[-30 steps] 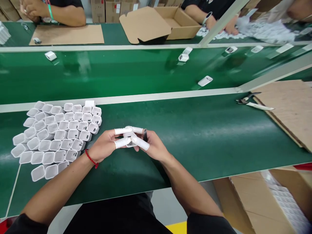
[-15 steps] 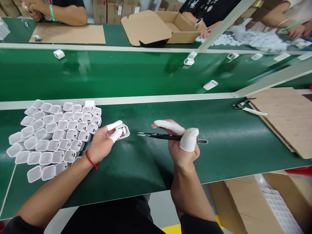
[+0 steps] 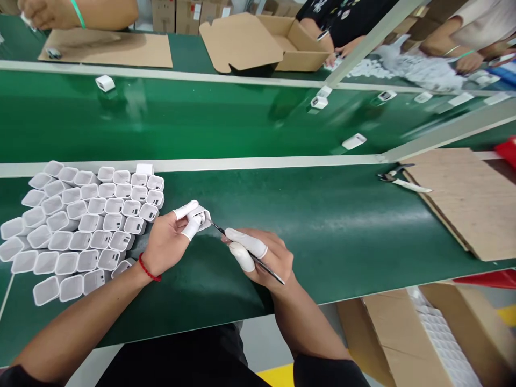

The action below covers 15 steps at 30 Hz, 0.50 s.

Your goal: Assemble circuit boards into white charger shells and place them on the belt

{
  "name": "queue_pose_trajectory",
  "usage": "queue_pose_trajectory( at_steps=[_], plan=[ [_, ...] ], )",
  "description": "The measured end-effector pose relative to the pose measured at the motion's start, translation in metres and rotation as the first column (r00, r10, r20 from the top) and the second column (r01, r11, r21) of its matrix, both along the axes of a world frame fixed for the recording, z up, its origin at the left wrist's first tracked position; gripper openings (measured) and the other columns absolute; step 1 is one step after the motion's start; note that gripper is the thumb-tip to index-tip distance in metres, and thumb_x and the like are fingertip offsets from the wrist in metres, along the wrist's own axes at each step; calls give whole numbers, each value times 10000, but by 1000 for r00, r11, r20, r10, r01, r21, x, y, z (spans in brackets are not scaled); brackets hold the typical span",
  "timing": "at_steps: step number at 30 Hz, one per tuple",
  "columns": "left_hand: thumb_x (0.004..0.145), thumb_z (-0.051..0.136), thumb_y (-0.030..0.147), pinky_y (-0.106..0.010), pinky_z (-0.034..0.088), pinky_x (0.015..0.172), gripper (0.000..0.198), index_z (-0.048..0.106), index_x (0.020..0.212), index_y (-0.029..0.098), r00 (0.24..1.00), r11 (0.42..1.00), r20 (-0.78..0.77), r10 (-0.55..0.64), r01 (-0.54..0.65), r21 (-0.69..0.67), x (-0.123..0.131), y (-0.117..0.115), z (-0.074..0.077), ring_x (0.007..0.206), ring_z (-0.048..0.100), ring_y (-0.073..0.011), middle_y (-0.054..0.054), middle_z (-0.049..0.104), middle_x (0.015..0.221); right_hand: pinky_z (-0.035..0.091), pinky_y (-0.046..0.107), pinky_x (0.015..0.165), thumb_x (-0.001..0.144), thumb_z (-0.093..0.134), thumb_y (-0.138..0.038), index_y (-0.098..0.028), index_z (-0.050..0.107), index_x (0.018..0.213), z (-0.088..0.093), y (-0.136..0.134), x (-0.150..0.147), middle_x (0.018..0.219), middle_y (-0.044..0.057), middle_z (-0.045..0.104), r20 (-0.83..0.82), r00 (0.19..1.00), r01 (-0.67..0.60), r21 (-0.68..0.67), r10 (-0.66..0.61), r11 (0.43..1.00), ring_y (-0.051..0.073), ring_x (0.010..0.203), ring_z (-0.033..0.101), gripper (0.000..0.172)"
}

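Between the white-covered thumb and finger of my left hand [image 3: 171,234] is a small white plastic housing [image 3: 205,219], its open end tilted toward the right. My fingertips partly hide what sits inside it. My right hand [image 3: 262,255], also wearing white finger cots, grips black tweezers [image 3: 274,274] like a pen. Their tip reaches the rim of the held housing; whether it goes inside is too small to tell. Left of my hands stand rows of similar white housings [image 3: 91,221], open ends up, some showing small dark slots.
Cutting pliers [image 3: 393,174] lie by a wooden board [image 3: 455,204] at the right. Beyond a pale rail, a green belt [image 3: 226,123] carries several white housings. Co-workers sit across it, near an open carton [image 3: 300,54]. Below right, a carton [image 3: 387,333] holds white parts.
My right hand has swung left and turned, bringing the tweezers' tip to the housing. The pieces on the belt have shifted slightly right. A co-worker's arm at the upper left has moved.
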<state>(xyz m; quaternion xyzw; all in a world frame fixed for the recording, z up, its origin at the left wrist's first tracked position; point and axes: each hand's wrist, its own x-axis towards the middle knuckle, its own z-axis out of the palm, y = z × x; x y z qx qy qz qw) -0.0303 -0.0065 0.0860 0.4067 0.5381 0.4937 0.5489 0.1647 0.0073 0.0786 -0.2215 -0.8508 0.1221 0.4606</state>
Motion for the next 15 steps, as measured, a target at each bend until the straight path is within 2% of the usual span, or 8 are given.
queue_pose_trajectory(
  at_steps=[5,11,15],
  plan=[
    [816,682,392,-389,558,953,407,681,1097,98,998,998,-34,-57,58,15,1,-4,-4,957,690,-253,-84,725,999,620,338,633,928,554,-80,-64,503,1321,-4,-1,-6,899,150,679,84,995,38,149,-51,988,234,782,687,397],
    [875,624,342,-337,553,954,370,667,1179,135,989,992,-131,-70,83,92,1,-9,-9,990,682,-229,-64,702,1104,618,348,625,954,517,-125,-87,438,1371,-10,-1,-11,935,154,682,218,969,73,208,-119,975,246,792,683,426],
    [882,617,320,-312,550,951,370,659,1194,126,985,989,-156,-77,95,110,0,-9,-10,975,685,-217,-67,701,1100,616,338,632,937,541,-108,-98,438,1381,-10,-3,-11,925,141,681,182,974,96,197,-133,976,239,788,681,456]
  ],
)
